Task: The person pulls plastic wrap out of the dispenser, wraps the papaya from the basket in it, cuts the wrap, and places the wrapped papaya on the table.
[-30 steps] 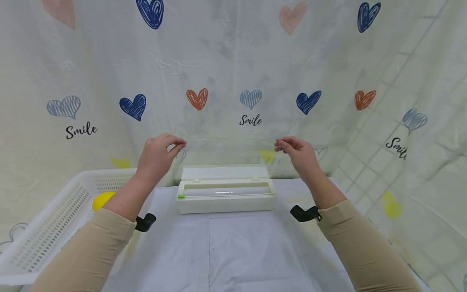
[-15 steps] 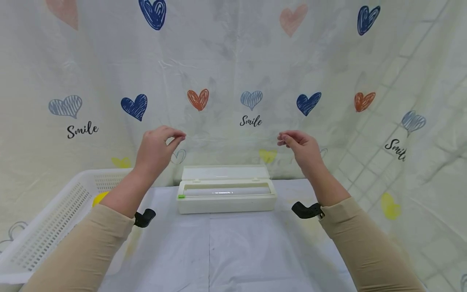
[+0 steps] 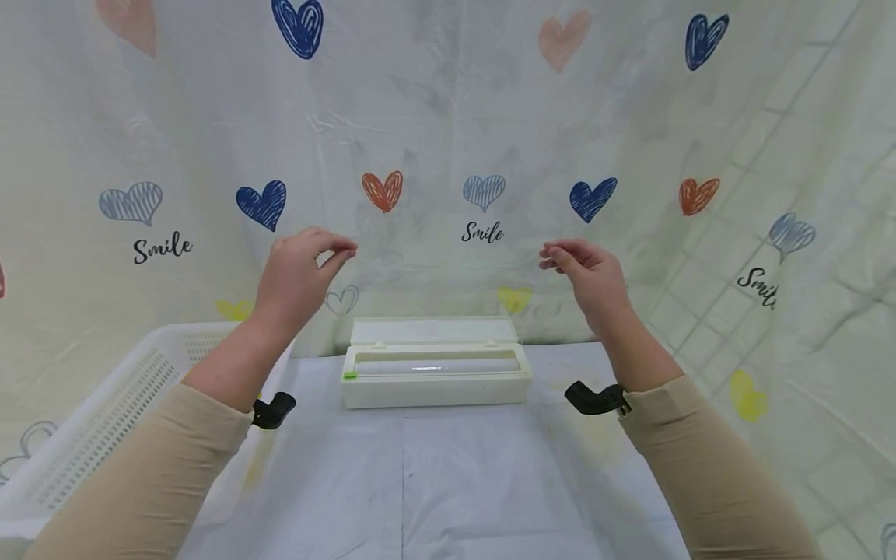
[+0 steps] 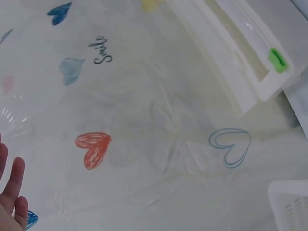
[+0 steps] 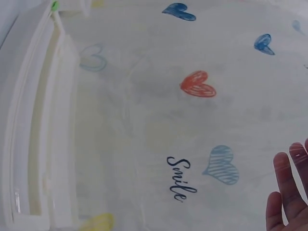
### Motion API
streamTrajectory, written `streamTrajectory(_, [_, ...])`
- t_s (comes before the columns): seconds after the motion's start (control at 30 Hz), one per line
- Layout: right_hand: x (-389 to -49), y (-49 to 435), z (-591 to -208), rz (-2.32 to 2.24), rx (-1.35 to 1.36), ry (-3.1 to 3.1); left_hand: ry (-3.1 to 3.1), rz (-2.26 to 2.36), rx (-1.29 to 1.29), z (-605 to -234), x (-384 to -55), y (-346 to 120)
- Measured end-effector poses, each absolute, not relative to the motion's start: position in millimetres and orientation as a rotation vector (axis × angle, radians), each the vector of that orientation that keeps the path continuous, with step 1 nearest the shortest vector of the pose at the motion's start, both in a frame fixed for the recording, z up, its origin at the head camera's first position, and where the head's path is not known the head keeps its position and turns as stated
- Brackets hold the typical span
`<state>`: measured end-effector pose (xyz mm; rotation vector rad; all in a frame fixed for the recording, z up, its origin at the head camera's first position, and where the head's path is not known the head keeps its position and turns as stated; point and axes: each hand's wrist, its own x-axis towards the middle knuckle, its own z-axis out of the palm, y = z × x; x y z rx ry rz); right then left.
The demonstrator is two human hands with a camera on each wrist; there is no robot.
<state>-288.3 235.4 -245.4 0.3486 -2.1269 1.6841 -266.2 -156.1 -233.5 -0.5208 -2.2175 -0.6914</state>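
In the head view my left hand [image 3: 297, 272] and right hand [image 3: 591, 276] are raised at similar heights, apart, in front of the curtain. On each, the thumb and fingertips pinch together. Faint glints by the left fingers in the left wrist view suggest a clear sheet of cling film [image 4: 13, 118] held between the hands; its edges are too transparent to trace. Below stands a white cling film dispenser [image 3: 437, 390], lid tipped back, a clear roll [image 3: 434, 365] inside and a green slider [image 3: 350, 376] at its left end. Both wrist views show only some fingers.
A white perforated basket [image 3: 105, 420] stands at the left, partly behind my left forearm. The table has a white cover [image 3: 420, 482]. Behind the dispenser hangs a curtain [image 3: 434, 117] printed with hearts and "Smile". Black wrist cameras sit below both wrists.
Both hands have risen, and the right has shifted slightly outward. The pinch of each stays the same. The yellow thing in the basket has become almost hidden behind my left forearm.
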Motion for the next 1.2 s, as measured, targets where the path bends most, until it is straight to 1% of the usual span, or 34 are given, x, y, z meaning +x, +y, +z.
streamTrajectory(0.4, [-268.5,244.3,-243.9,1.631,0.352,-2.131,-2.210,-0.716,-0.549,-226.6,-242.0,-154.5])
streamTrajectory(0.6, [-251.0,248.4,-253.1,1.678,0.461,-2.068,-2.248,-0.773,-0.564,-232.8,-219.1,-156.8])
streamTrajectory(0.87, [-219.0,254.9,-268.6,1.751,0.567,-2.065,-2.347,-0.854,-0.614,-248.5,-184.9,-160.7])
streamTrajectory(1.0, [-205.0,261.7,-278.7,1.818,0.697,-2.043,-2.378,-0.846,-0.638,-261.1,-167.4,-162.9])
streamTrajectory(1.2, [-185.1,276.0,-296.1,1.844,1.031,-2.036,-2.391,-0.846,-0.733,-282.1,-141.0,-165.4])
